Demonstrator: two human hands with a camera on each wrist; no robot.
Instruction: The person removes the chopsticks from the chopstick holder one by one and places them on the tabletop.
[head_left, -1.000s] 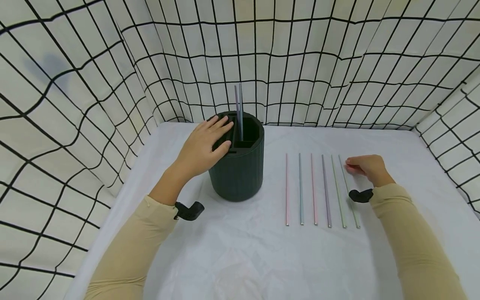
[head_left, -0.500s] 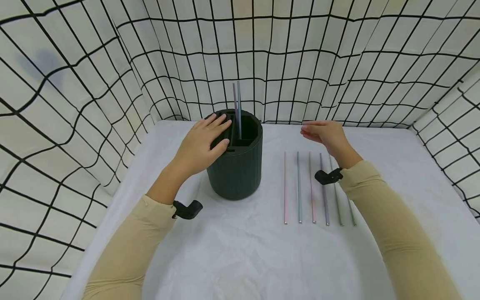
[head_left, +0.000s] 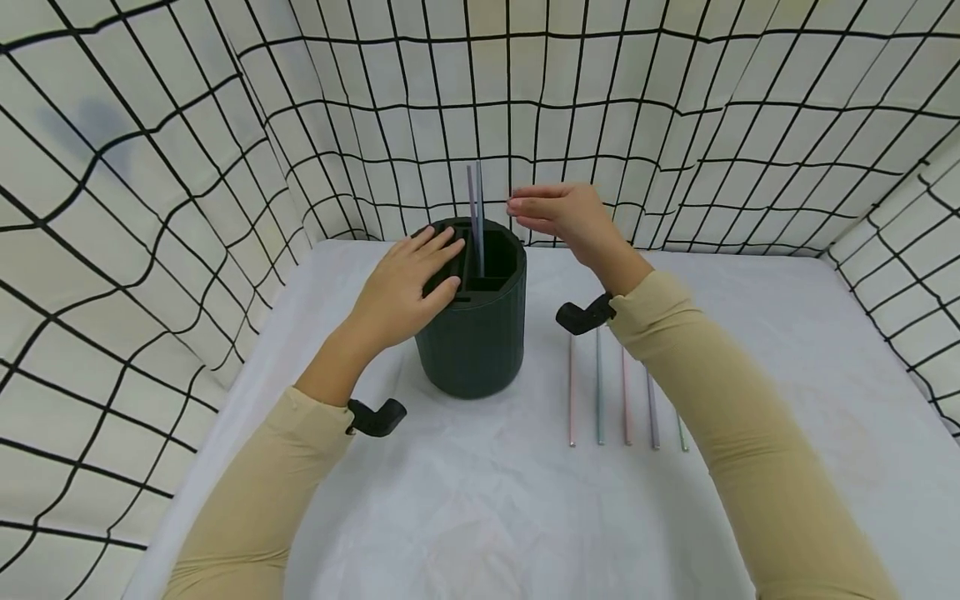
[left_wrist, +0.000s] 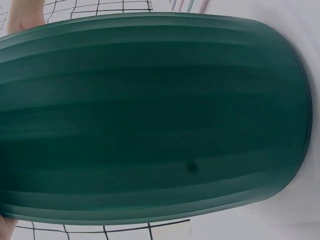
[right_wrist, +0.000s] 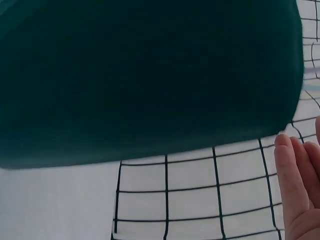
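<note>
A dark green ribbed cylindrical holder (head_left: 471,354) with inner compartments stands upright on the white-covered table. My left hand (head_left: 408,283) rests on its left rim, fingers spread over the top. Two thin sticks, one purple (head_left: 472,196) and one bluish (head_left: 481,225), stand in the holder. To the right of these sticks, above the rim, my right hand (head_left: 562,212) hovers with fairly straight fingers; nothing shows in it. In the right wrist view its fingers (right_wrist: 287,165) appear beside the holder's edge.
Thin sticks lie in a row right of the holder: pink (head_left: 572,400), blue (head_left: 600,400), another pink (head_left: 627,400), purple (head_left: 653,412) and green (head_left: 682,433). My right forearm covers part of the row. Black grid netting (head_left: 510,104) hangs before white walls around the table.
My right hand has moved left and up from beside the rightmost green stick to near the sticks in the holder. My left hand has stayed on the rim.
</note>
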